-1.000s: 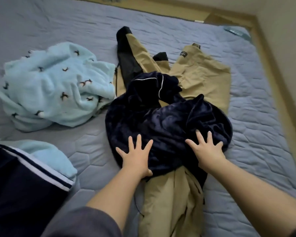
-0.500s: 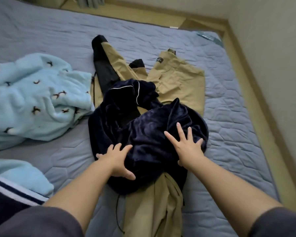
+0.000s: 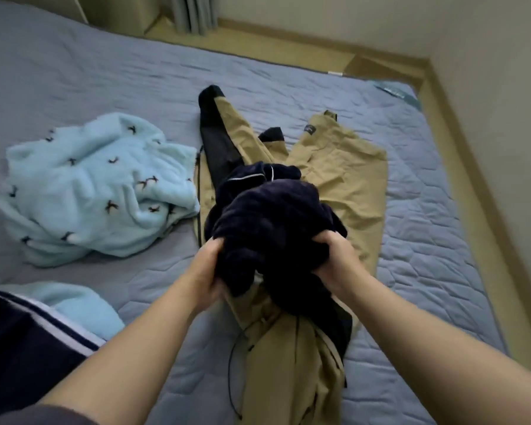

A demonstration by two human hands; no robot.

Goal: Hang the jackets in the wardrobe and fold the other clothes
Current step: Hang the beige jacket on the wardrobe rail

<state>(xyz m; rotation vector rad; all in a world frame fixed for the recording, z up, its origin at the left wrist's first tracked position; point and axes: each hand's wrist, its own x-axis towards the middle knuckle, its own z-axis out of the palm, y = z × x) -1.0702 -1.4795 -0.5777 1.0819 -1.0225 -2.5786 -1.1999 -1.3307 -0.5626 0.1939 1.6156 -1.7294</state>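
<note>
A dark navy fleece garment [image 3: 270,219] with thin white piping is bunched up and lifted a little above a tan jacket [image 3: 344,167] with black panels that lies spread on the bed. My left hand [image 3: 207,271] grips the garment's lower left side. My right hand [image 3: 334,262] grips its lower right side. Both sets of fingers are curled into the fabric. A light blue fleece garment [image 3: 95,188] with small dark motifs lies crumpled to the left.
The grey quilted bed cover [image 3: 426,240] fills most of the view. Another light blue piece [image 3: 83,305] and a navy item with white stripes [image 3: 22,348] lie at the lower left. A wooden floor strip [image 3: 472,185] and wall run along the right.
Both hands went from lying flat with spread fingers on the navy garment to gripping it. The garment has been gathered into a bunch and raised off the tan jacket.
</note>
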